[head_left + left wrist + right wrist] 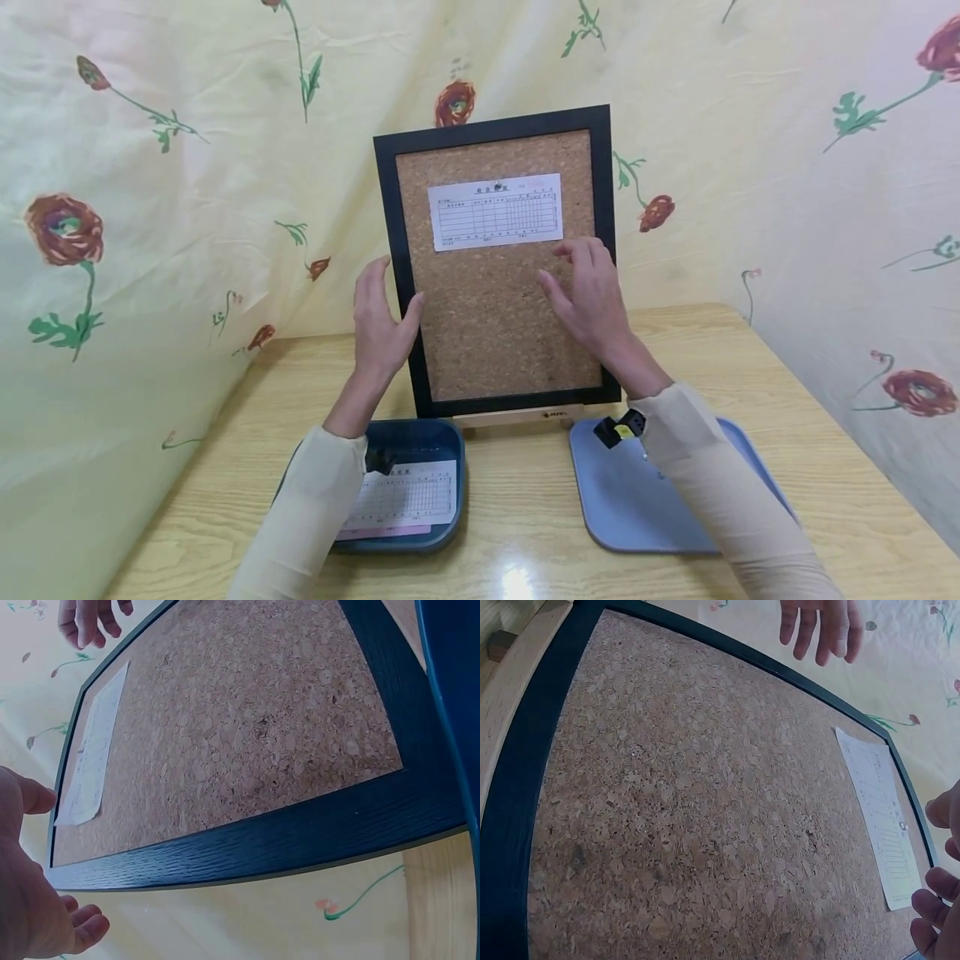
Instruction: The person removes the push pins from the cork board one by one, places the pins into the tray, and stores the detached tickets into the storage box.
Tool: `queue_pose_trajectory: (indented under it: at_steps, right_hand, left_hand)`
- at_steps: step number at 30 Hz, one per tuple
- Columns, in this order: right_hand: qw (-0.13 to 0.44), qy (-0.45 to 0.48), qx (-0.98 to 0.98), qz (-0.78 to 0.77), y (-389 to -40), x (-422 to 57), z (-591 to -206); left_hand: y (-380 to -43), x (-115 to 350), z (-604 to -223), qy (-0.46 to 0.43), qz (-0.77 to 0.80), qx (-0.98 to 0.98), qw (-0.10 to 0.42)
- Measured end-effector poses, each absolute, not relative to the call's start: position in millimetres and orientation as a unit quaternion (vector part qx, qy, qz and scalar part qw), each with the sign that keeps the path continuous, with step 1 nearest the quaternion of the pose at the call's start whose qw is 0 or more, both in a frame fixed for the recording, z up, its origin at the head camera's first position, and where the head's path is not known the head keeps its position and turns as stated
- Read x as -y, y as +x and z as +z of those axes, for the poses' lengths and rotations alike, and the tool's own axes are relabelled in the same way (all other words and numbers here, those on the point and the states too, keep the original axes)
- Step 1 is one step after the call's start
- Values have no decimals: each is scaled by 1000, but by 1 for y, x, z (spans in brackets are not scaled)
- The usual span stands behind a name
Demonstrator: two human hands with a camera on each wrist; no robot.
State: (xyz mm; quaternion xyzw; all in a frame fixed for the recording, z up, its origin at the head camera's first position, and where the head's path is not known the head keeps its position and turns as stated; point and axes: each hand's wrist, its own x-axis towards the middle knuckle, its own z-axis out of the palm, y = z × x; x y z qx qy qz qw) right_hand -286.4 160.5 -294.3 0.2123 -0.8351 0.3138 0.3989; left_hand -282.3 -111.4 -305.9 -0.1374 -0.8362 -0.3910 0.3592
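A cork board (502,325) in a black frame leans upright on a wooden stand (517,416). On its upper part hangs a white printed form (495,221), with a small pushpin (902,826) near its top edge. My left hand (382,325) is at the frame's left side, thumb and fingers spread around that edge and gripping nothing. In front of the cork, just below the form's lower right corner, my right hand (596,300) has its thumb and bent fingers apart, with nothing between them.
A dark blue tray (423,543) at front left holds another printed form (420,496) over a pink sheet (390,532). A light blue tray (637,517) lies at front right, partly under my right sleeve, with tiny blue pieces in it. Flowered cloth hangs behind.
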Motion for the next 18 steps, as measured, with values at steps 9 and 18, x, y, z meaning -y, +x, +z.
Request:
queue_pose_trajectory:
  at_steps: [9,18]
  right_hand:
    - [411,207,829,317,-293,-155,-288]
    - [412,208,828,320,-299,-150,-284]
  left_hand:
    - [-290,108,-301,-142,-387,829,378]
    - [-295,104,-295,-136,-380,834,377]
